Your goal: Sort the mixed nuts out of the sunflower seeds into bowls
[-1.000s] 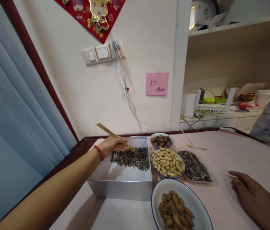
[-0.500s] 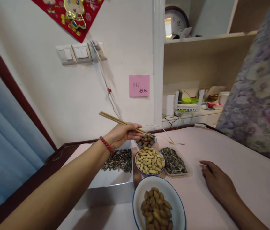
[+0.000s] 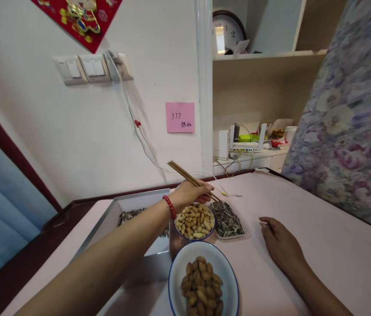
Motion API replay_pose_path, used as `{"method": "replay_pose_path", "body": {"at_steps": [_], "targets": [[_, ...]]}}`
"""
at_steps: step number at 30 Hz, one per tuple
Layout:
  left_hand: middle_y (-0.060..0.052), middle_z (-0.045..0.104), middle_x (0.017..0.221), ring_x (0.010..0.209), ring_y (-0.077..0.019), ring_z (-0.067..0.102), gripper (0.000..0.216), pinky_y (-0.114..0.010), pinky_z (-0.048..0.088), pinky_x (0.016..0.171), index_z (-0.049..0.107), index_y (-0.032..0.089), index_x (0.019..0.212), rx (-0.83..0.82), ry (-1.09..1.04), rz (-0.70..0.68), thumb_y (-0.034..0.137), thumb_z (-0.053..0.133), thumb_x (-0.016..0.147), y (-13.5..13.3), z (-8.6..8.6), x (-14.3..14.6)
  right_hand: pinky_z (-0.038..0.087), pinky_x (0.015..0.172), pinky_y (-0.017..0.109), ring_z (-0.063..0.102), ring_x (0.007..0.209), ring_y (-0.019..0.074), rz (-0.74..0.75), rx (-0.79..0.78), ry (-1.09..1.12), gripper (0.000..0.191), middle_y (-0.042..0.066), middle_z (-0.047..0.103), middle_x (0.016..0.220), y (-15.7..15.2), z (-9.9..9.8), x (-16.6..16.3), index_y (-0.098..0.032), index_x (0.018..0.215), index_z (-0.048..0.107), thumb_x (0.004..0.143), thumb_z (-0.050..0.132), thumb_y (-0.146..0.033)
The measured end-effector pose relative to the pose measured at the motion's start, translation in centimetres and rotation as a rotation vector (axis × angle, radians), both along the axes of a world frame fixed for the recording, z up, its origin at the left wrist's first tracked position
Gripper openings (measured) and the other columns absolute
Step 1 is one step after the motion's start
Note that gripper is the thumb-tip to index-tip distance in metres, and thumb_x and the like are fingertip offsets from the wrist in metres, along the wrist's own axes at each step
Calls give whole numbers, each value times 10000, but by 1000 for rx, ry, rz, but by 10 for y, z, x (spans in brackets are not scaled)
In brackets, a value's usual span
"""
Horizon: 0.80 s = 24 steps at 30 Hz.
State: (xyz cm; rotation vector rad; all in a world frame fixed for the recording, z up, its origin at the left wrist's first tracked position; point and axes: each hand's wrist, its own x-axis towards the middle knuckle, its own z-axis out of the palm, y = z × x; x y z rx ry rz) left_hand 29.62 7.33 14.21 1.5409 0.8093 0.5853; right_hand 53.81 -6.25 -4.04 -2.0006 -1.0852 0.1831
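My left hand (image 3: 188, 194), with a red bead bracelet on the wrist, holds a pair of wooden chopsticks (image 3: 187, 176). Their tips reach down into a clear tray of sunflower seeds (image 3: 228, 219). The hand hovers over the far rim of a bowl of peanuts (image 3: 194, 221). A white box (image 3: 129, 208) to the left holds more sunflower seeds. My right hand (image 3: 279, 243) lies flat on the pink tabletop, palm down, holding nothing, right of the seed tray.
A blue-rimmed bowl of almonds (image 3: 203, 283) sits nearest me. A white cable (image 3: 139, 131) hangs from the wall sockets down to the table. A flowered cloth (image 3: 346, 118) rises at the right. Shelves with a router (image 3: 249, 142) stand behind the table.
My left hand carried the chopsticks rightward from the white box, past the far small bowl, to the seed tray. The view swung right; the right hand stayed flat.
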Motion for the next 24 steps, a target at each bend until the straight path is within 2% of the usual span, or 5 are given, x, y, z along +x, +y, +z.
{"method": "replay_pose_path", "body": {"at_steps": [4,7,10,16,24], "targets": [[-124,779,855,735,-153,730,160,-261,580,732,732,93,962,49,-95,32,221,694,874,-4,24,-47,478,923,427,625,1057,279,2,-23,8,564,107,670,1157,-5,3,-2,-201,1122,639,853,339,-595],[-143,784,902,786,-181,747,158,-269,602,745,726,87,979,92,-114,154,204,689,879,-3,37,-94,491,899,417,628,1066,269,43,-39,20,603,82,663,1195,-7,3,-7,-233,1173,627,849,360,-666],[-146,783,916,787,-187,749,146,-261,613,727,724,86,987,87,-92,267,181,677,886,3,41,-141,484,925,426,616,1104,269,118,-62,13,633,62,650,1241,-7,1,-12,-273,1237,610,839,390,-713],[-120,777,872,772,-185,748,121,-269,622,730,727,94,946,33,-20,408,177,705,860,16,23,-200,448,1016,480,595,1145,281,275,-103,-93,627,48,655,1229,-3,-9,-11,-318,1282,612,855,387,-719],[-119,787,845,719,-167,739,249,-229,595,660,746,106,916,41,140,369,303,805,775,26,-6,-208,451,1025,441,596,1125,250,386,-66,-108,528,39,662,1185,-4,-19,-8,-280,1060,687,872,413,-692]]}}
